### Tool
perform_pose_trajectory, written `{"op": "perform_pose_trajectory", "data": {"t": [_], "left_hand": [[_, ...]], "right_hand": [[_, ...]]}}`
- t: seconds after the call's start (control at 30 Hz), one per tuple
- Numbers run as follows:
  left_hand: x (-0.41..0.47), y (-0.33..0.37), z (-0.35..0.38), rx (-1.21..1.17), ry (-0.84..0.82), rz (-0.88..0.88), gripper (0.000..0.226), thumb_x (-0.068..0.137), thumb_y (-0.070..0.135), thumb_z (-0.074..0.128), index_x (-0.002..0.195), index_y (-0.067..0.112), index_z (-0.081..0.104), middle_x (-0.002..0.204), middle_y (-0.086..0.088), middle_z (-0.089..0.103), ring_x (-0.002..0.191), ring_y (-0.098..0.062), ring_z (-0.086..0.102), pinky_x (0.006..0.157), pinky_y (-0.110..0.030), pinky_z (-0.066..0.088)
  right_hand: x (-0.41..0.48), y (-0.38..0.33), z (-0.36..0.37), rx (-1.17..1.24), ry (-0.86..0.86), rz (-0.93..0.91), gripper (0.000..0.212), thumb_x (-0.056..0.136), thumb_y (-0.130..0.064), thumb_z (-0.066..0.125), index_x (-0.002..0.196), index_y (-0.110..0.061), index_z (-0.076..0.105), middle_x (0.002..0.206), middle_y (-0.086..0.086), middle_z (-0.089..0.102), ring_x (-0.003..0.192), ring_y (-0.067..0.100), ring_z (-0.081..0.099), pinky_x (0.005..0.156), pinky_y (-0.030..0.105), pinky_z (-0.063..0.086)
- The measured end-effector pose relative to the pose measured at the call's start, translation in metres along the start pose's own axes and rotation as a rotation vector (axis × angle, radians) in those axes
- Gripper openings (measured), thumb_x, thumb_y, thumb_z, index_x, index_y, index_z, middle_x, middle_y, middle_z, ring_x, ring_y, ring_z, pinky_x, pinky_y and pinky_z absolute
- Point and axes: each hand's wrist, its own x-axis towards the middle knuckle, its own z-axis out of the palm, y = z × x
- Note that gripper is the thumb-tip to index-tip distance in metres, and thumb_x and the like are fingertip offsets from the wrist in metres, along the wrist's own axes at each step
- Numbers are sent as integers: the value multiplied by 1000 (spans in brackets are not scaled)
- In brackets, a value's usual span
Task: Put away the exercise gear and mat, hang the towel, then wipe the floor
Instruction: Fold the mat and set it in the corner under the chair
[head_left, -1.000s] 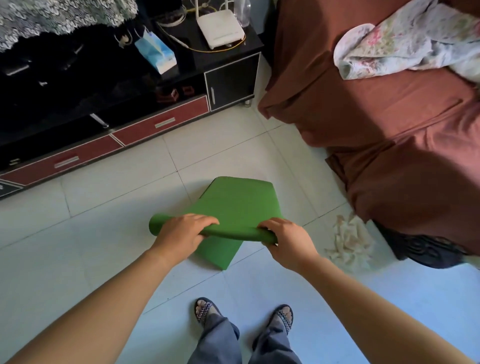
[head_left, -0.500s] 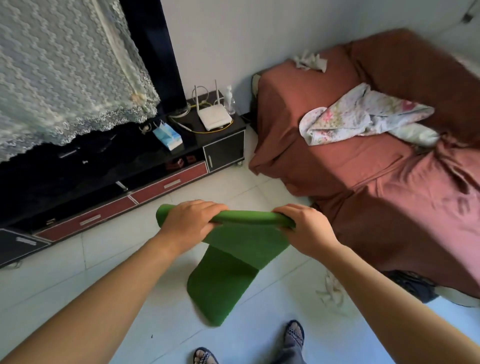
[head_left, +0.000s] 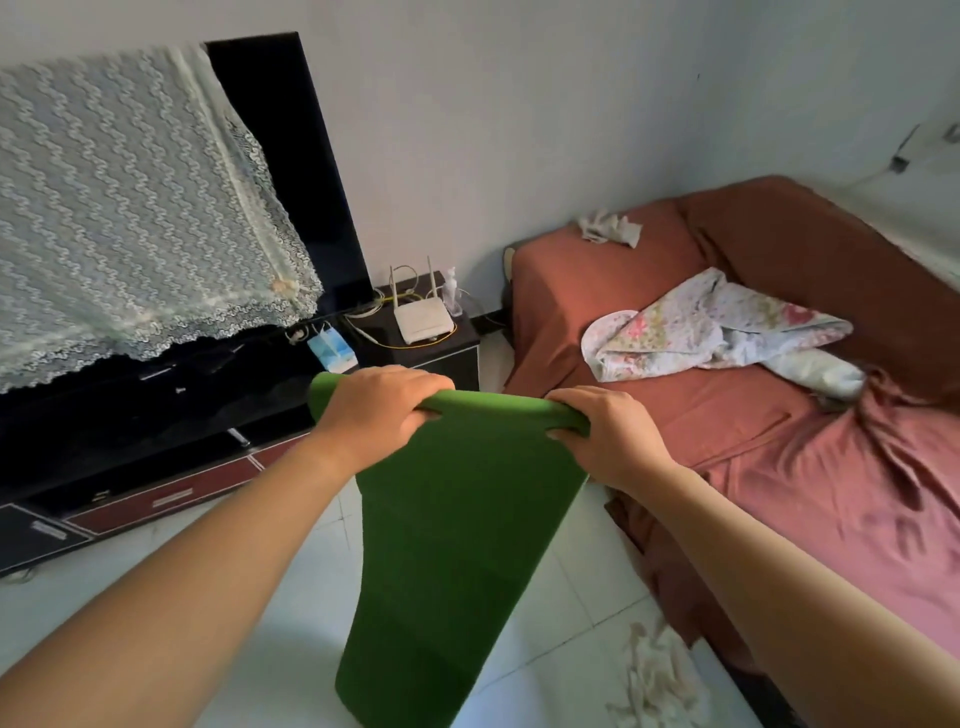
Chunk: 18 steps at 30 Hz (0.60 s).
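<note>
I hold the green mat (head_left: 457, 519) up in front of me, off the tiled floor (head_left: 291, 597), with both arms stretched out. My left hand (head_left: 374, 410) grips the left part of the rolled top edge, fingers curled over it, and my right hand (head_left: 608, 436) grips the right end the same way, thumb underneath. Between my hands the roll runs almost level, and a short stub of it sticks out past my left hand. The loose part of the mat hangs down from the roll toward me and the floor; I cannot tell whether its lower end touches the tiles. To the far left stands a low black cabinet (head_left: 156, 499) with red drawer fronts, and on it a television (head_left: 291, 182) half draped with a white lace cover (head_left: 119, 218). On the right end of the cabinet sit a white router (head_left: 421, 322) and, just left of it, a blue tissue pack (head_left: 332, 351). On the right is a sofa (head_left: 779, 441) under a brown sheet, with a flowered blanket (head_left: 701, 332) bunched on its seat and a small crumpled cloth (head_left: 610, 228) at its far corner. A white rag (head_left: 660, 675) lies on the floor near the sofa's front edge, to the right of the hanging mat.
</note>
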Motion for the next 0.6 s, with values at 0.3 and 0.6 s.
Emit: {"op": "perform_pose_trajectory", "data": {"t": [0.3,0.6], "left_hand": [[23,13,54,-82,-243,-132,31,83,24,66,113,30,61,104,7,68,101,-20,59,73,-32,46],[-31,-5,138,-113,-517,-147,27,82,17,61,103,34,60,98,9,63,94,-17,59,63,-26,35]], "right_hand": [[-3,55,20,-16,-35,-10,38,72,-16,75,109,-20,66,104,-2,69,93,26,63,74,36,53],[-70,60,119,18,-118,88,42,65,-17,79,105,-20,68,101,-2,70,87,26,65,75,33,54]]}}
